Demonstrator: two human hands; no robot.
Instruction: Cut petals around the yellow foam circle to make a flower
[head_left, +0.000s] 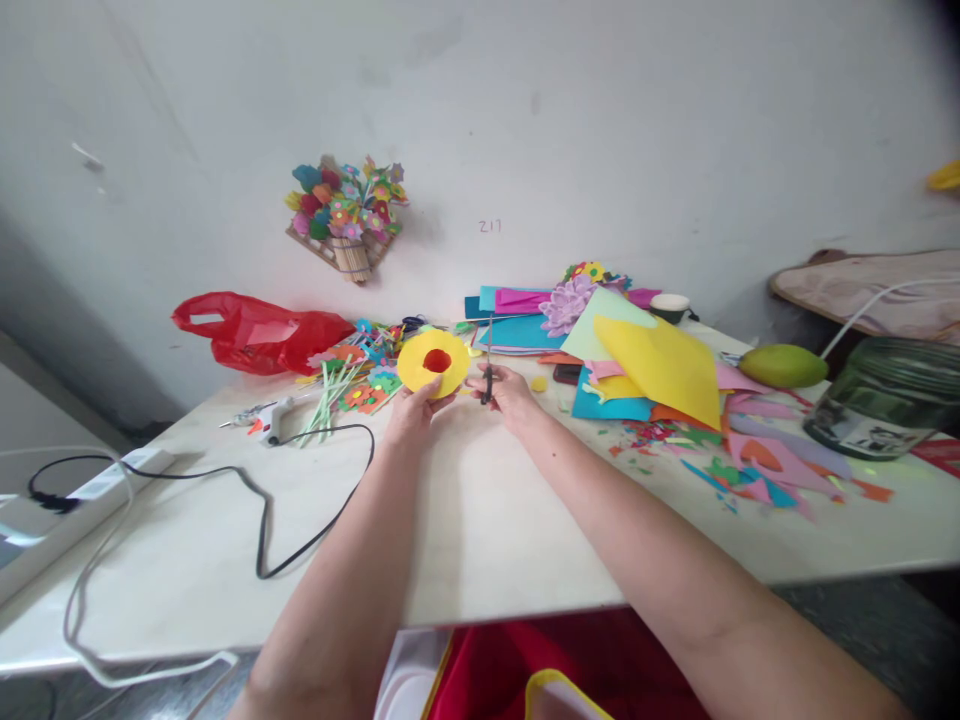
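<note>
My left hand point(412, 408) pinches the lower edge of a round yellow foam disc point(433, 362) with a red centre, holding it upright above the table. Just to its right, my right hand point(507, 391) is closed around the dark handles of a pair of scissors point(488, 366), whose blades point up and away from me, close to the disc's right edge. Both forearms reach out over the pale tabletop point(480, 520).
Coloured foam sheets point(645, 365) and cut scraps point(757, 470) cover the right side. Also here are a green mango point(781, 366), a glass jar point(881, 400), a glue gun point(271, 418) with a black cord point(300, 500), green sticks, a red plastic bag point(259, 333) and a foam-flower basket on the wall point(346, 212).
</note>
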